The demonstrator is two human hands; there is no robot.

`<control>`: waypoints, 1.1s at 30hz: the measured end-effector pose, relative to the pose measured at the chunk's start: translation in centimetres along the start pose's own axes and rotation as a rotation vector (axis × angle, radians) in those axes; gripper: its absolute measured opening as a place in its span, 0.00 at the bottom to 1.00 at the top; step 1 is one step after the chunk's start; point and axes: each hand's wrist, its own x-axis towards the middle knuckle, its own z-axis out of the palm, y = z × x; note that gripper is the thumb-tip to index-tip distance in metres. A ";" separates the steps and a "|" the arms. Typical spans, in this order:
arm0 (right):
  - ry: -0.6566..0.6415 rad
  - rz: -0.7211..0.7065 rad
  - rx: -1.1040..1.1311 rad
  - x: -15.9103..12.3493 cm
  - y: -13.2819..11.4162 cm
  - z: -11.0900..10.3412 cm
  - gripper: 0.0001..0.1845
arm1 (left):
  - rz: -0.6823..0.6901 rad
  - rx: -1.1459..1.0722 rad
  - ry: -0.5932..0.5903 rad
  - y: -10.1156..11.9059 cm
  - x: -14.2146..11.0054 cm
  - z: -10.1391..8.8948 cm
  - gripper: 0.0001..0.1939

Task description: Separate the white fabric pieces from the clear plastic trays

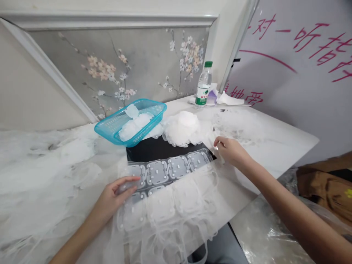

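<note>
A translucent plastic sheet (pixel 157 171) with rows of rounded-square moulded pieces lies in front of me, partly over a black mat (pixel 148 149). My left hand (pixel 119 190) rests at the sheet's left side, index finger and thumb stretched apart over one of the squares. Beyond the sheet's right end, my right hand (pixel 228 150) is closed in a pinch. A small pale bit shows under its fingertips, too small to name. More filmy sheets with cut-out holes (pixel 176 234) hang over the near table edge.
A blue basket (pixel 161 113) holds white translucent pieces, with a pile of similar pieces (pixel 183 128) beside it. Loose film heaps cover the left (pixel 41 183) and back right (pixel 242 126). A water bottle (pixel 202 86) stands near the wall. A whiteboard (pixel 275 84) is at right.
</note>
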 end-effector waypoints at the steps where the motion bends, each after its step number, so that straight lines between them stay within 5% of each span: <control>1: 0.058 -0.010 0.047 -0.3 0.1 0.1 0.13 | 0.010 0.002 0.016 -0.2 -0.1 0.1 0.20; 5: 0.439 -0.098 0.421 -1.5 0.3 1.0 0.14 | 0.033 0.026 0.052 -0.6 -0.4 0.5 0.18; 7: 0.525 -0.146 0.590 -2.0 0.1 1.6 0.14 | 0.034 0.038 0.053 -0.6 -0.4 0.5 0.18; 9: 0.501 -0.205 0.641 -2.5 -0.3 2.4 0.15 | 0.035 0.050 0.052 -0.6 -0.4 0.5 0.18; 14: 0.170 -0.436 0.438 -3.2 -0.6 3.7 0.09 | 0.044 0.057 0.048 -0.6 -0.3 0.4 0.19; 17: 0.111 -0.440 0.450 -3.2 -0.4 3.3 0.08 | 0.058 0.044 0.051 -0.8 -0.4 0.5 0.19; 20: 0.169 -0.462 0.463 -2.8 -0.1 2.2 0.08 | 0.105 0.055 0.083 -1.0 -0.4 0.7 0.19; 29: 0.694 -0.630 0.183 -0.3 -3.0 -2.4 0.11 | 0.088 -0.089 -0.030 0.3 0.6 2.0 0.25; 31: 0.688 -0.659 0.331 -0.6 -4.8 -2.3 0.12 | 0.071 -0.122 -0.040 0.4 0.5 2.1 0.27; 33: 0.542 -0.688 0.606 -1.2 -6.7 -1.7 0.16 | 0.068 -0.141 -0.042 0.5 0.2 2.0 0.26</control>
